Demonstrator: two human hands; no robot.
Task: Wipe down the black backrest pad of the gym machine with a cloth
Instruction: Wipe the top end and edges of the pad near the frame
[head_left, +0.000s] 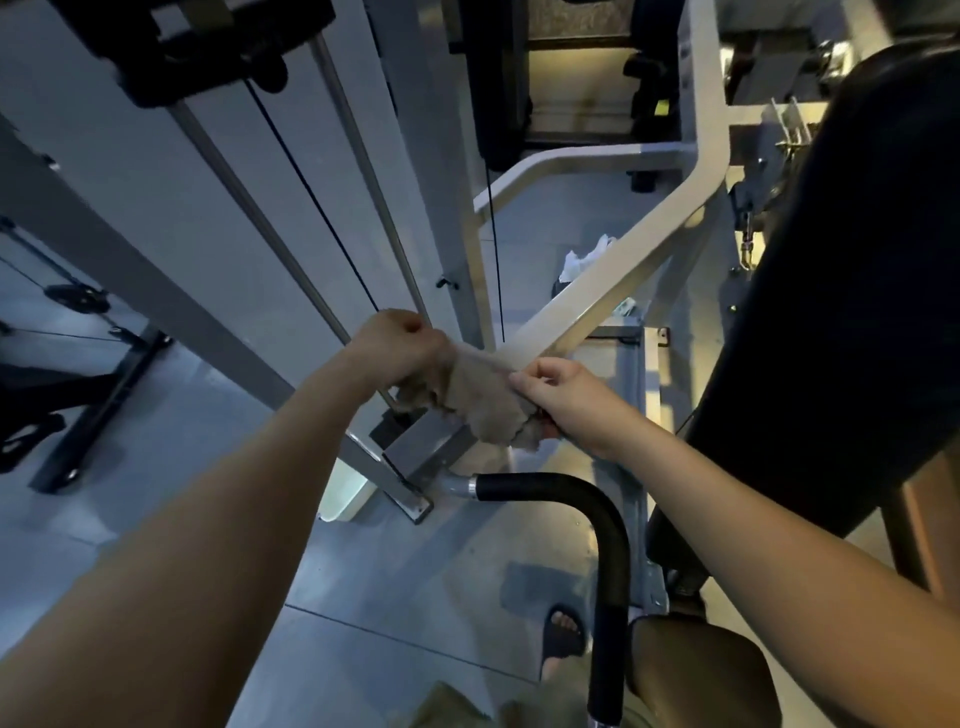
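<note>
We hold the cloth (470, 402) bunched between both hands, in front of the machine's frame. Our left hand (400, 345) grips one end and our right hand (569, 402) pinches the other. The black backrest pad (841, 312) stands to our right, apart from the cloth. As we judge it, the wiping is not yet begun and the whole pad remains.

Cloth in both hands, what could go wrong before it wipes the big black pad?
1. The cloth is bunched between the left hand and right hand, so it might wipe only a narrow strip of the black backrest pad.
2. The pad is off to the right, apart from the cloth; swinging across, an arm could bump the white frame bar.
3. The cloth's ragged lower edge hangs loose and might snag on the frame.
</note>
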